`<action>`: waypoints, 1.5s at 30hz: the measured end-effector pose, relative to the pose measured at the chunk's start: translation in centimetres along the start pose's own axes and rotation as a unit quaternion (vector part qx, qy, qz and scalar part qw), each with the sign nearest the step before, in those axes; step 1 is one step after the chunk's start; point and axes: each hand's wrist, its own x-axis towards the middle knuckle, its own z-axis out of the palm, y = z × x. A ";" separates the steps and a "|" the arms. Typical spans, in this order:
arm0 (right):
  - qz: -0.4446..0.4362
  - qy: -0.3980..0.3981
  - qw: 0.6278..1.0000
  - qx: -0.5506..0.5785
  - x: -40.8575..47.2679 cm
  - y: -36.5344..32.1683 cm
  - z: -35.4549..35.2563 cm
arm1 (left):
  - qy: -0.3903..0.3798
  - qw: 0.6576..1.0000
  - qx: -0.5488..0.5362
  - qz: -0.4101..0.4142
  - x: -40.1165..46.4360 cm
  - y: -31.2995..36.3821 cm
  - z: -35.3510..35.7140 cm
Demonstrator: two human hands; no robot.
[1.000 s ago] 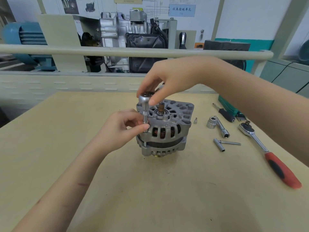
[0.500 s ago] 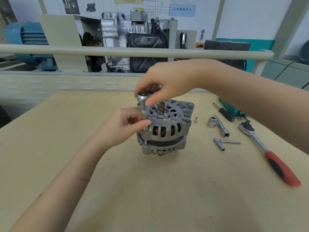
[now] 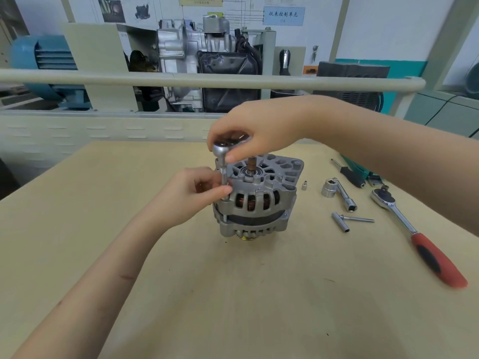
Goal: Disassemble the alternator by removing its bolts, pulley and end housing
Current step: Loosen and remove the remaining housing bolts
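Note:
A grey cast alternator [image 3: 261,203] stands upright on the wooden table [image 3: 233,294], shaft end up, copper windings showing through its slots. A small chrome ratchet with a socket extension [image 3: 223,172] stands vertically on a bolt at the housing's left edge. My right hand [image 3: 254,133] grips the ratchet head from above with its fingertips. My left hand [image 3: 197,193] pinches the extension shaft from the left, low down beside the housing. The bolt head under the socket is hidden.
To the right lie a small loose part [image 3: 304,185], a large socket with an extension [image 3: 337,193], a T-shaped socket tool [image 3: 347,221], a black-handled screwdriver [image 3: 350,174] and a big red-handled ratchet [image 3: 420,237]. A railing [image 3: 181,80] and engine display stand behind.
My right hand has turned slightly on the ratchet head, its fingers shifting round it. The left hand stays pinched on the extension and the alternator has not moved.

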 end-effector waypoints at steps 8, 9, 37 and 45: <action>0.050 0.049 0.995 -0.076 0.5 -0.5 1.2 | 0.087 0.995 0.036 0.027 -0.2 -0.3 1.1; 0.047 0.056 0.994 -0.083 0.6 -0.6 1.4 | 0.095 0.995 0.029 0.023 -0.2 -0.3 1.1; 0.011 0.025 0.998 -0.057 0.7 -0.4 0.1 | 0.060 0.998 0.029 0.008 0.3 0.0 0.2; 0.017 0.025 0.999 -0.021 1.0 -0.5 0.2 | 0.067 0.997 0.023 -0.012 0.4 0.3 0.2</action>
